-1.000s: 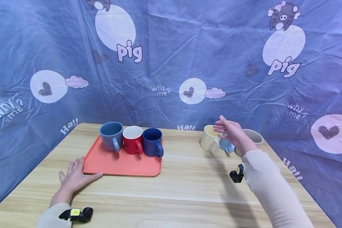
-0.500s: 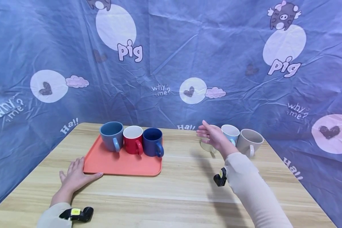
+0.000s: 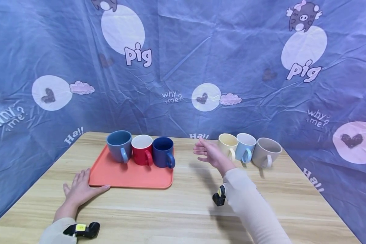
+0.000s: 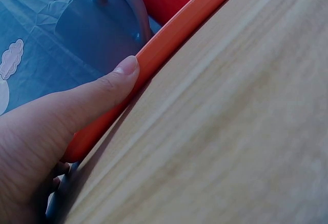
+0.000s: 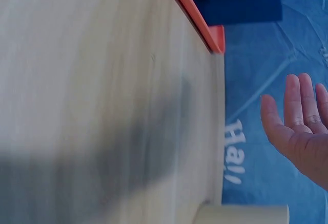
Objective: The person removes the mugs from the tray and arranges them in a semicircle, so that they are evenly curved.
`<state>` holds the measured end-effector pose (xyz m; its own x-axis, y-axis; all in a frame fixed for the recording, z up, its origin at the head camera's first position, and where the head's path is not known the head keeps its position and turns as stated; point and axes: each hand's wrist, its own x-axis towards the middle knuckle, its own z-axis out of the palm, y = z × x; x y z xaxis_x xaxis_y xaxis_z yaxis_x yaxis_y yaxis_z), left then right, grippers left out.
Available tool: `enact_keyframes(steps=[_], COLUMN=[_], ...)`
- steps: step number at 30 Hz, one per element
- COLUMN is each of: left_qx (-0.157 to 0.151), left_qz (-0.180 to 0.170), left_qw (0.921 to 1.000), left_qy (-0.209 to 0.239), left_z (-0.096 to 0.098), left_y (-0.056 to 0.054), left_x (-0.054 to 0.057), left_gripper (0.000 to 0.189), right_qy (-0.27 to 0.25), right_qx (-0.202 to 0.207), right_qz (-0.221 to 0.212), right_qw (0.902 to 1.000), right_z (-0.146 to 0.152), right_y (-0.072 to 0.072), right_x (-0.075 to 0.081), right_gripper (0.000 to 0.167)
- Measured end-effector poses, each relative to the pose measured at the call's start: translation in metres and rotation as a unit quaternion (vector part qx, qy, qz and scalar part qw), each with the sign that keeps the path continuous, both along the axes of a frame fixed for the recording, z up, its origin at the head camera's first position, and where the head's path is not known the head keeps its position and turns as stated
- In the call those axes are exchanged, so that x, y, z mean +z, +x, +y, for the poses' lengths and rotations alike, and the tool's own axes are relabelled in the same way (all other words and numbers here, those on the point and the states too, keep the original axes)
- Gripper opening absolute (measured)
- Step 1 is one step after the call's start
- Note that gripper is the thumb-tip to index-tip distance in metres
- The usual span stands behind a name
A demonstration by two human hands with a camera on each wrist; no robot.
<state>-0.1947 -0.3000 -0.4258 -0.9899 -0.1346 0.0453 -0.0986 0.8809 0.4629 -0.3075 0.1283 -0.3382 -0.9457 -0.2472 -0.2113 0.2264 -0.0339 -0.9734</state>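
My left hand [image 3: 79, 190] rests at the near left corner of an orange tray [image 3: 131, 178], thumb along its front edge and fingers spread by its left side. In the left wrist view the thumb touches the tray's rim [image 4: 159, 49]. On the tray stand a grey-blue mug [image 3: 117, 149], a red mug [image 3: 140, 154] and a dark blue mug [image 3: 161, 156] in a row. My right hand [image 3: 211, 154] is in the air with straight fingers, holding nothing. It is just left of a cream mug [image 3: 227, 144]; beside that stand a light blue mug [image 3: 245, 147] and a grey mug [image 3: 263, 152].
The mugs at right stand on the wooden table [image 3: 158, 217], near its back edge. A blue patterned cloth [image 3: 177, 61] hangs behind and around the table. Each wrist wears a small black camera.
My right hand has moved left, from in front of the light blue and cream mugs to the cream mug's left, uncovering the right-hand mugs. The left hand and tray have stayed put.
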Motion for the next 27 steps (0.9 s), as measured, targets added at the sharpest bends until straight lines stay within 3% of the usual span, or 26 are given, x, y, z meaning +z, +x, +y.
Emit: enact_keyframes(steps=[13,18,27], left_qx=[0.0,0.0,0.001], left_qz=[0.0,-0.002,-0.002], left_qw=[1.0,1.0,1.0], left_qy=[-0.002,0.0,0.0], left_z=[-0.001,-0.001,0.0], left_y=[-0.001,0.0,-0.001], left_x=[-0.001,0.0,-0.001], left_gripper=[0.117,0.117,0.117], right_qy=[-0.015,-0.026,-0.047], right_qx=[0.024,0.029,0.027], right_qz=[-0.011,-0.02,-0.031], right_qw=[0.9995,0.999,0.9981], right_z=[-0.038,-0.051,-0.066], right_y=[0.005,0.009,0.013], right_x=[-0.024,-0.029,-0.035], right_gripper=[0.052,0.059,0.056])
